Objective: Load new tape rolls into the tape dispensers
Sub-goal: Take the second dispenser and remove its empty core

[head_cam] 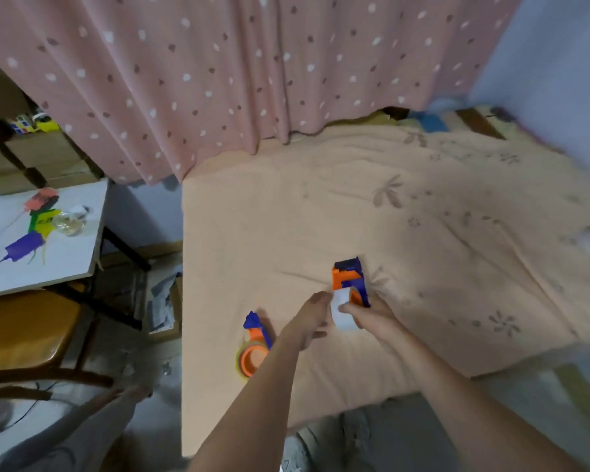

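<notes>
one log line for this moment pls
step: fitting tape roll at dispenser | right hand: holds roll | left hand: beside roll | second dispenser: on bed, untouched

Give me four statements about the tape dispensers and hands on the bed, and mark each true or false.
1. Two orange-and-blue dispensers lie on the peach bedspread. True: the far dispenser and the near dispenser.
2. The right hand holds a white tape roll. True.
3. The left hand grips the near dispenser. False: it is beside the white tape roll.
4. The curtain is plain green. False: it is pink with spots.
</notes>
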Available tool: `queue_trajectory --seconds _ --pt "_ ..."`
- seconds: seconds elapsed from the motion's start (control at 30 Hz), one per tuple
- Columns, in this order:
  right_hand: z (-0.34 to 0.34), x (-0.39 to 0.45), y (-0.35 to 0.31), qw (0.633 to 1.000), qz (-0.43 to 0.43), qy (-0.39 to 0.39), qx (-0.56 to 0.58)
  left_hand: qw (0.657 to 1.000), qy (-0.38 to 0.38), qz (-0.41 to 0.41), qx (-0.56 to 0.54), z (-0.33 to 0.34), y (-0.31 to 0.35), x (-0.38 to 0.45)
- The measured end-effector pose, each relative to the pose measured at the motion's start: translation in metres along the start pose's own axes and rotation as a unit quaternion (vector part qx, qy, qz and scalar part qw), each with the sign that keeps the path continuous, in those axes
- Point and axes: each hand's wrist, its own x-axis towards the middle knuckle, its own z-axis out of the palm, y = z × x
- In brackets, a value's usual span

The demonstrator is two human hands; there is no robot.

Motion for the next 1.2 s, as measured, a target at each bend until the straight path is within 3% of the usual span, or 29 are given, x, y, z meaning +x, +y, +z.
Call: queue_trajectory --seconds 0.13,0.3,0.63,0.93,1.2 --pt "-0.052 -0.017 -0.005 0.996 -0.016 -0.012 0.090 0.995 -0.095 0.019 -0.031 0.057 0.037 -0.003" --pt "-0.127 -0.030 -0.002 0.985 -0.049 -0.042 0.160 0.990 -0.126 0.057 0.010 0.129 0.078 -0.006" --pt "-0.286 -0.061 0.026 0.985 -0.052 0.083 0.143 0.989 -0.103 0.073 0.077 0.319 0.121 0.005" --pt "-0.389 -0.065 0.074 0.962 -0.022 0.196 0.191 0.980 -0.140 0.082 0.114 0.453 0.136 0.022" --pt "-0.469 -0.023 0.103 0.953 0.001 0.212 0.217 0.977 -0.152 0.059 0.135 0.539 0.156 0.075"
